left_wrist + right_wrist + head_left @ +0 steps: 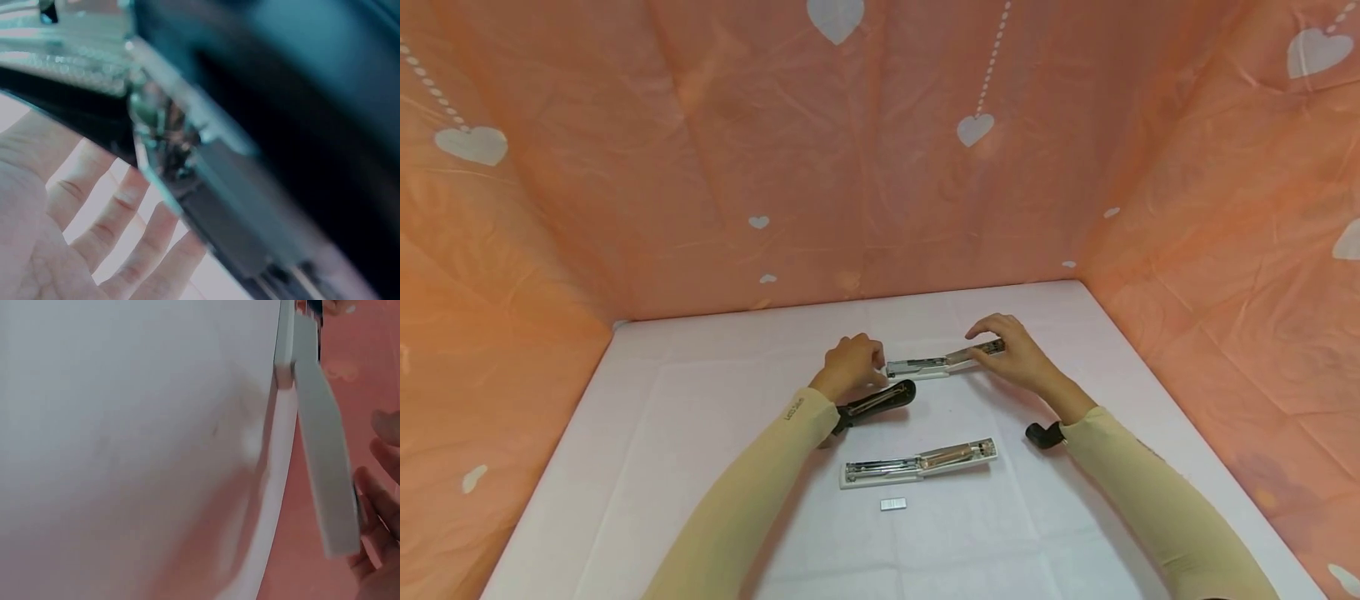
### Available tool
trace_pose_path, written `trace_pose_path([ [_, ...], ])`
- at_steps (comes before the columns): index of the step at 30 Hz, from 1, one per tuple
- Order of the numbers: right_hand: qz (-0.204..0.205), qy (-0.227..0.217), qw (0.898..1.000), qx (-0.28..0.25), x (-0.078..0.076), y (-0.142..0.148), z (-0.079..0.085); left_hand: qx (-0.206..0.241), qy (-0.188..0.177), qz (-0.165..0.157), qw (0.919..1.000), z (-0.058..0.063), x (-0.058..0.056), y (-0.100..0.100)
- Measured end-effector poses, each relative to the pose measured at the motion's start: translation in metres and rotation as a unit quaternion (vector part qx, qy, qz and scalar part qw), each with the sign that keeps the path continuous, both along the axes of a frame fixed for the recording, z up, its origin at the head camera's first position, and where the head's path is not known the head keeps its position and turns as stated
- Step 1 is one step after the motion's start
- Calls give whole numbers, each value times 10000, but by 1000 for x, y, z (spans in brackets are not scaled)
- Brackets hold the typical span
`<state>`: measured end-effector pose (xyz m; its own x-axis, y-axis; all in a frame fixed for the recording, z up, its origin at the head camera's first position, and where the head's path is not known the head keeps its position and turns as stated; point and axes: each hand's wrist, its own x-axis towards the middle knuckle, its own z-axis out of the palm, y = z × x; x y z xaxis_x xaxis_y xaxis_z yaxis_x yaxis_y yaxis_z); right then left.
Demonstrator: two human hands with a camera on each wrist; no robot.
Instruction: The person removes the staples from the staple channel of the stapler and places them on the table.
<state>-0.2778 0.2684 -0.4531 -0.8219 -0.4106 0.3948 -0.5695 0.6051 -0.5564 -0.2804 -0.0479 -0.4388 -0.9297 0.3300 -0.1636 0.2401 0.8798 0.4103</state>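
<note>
A white stapler (917, 365), folded open with its metal inside showing, stands at the back of the table. Its raised right end lies between the thumb and fingers of my right hand (1011, 350); the index finger is lifted off it. In the right wrist view, loosely bent fingers (375, 519) are beside the white arm (328, 469). My left hand (850, 364) is by the stapler's left end; contact is unclear. The left wrist view shows its fingers (106, 231) spread. An opened black stapler (880, 402) lies by the left wrist, partly hidden by the sleeve.
Nearer me lies a second opened white stapler (883, 471), with a small strip of staples (893, 503) in front of it. A black wrist camera (1043, 435) sits under the right wrist. Orange curtains (865, 183) with hearts surround the white table (700, 375).
</note>
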Motion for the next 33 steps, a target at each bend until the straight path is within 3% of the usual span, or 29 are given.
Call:
trace_pose_path([
  [9,356,-560,9974,-280,3,-28,4,70,-19,65,10000,1,1,1],
  [23,858,-960,9916,156,-1,-64,-2,45,23,121,9999,0,1,0],
  [33,1115,-717,9896,564,-6,-74,-3,20,41,103,9999,-2,1,-1],
])
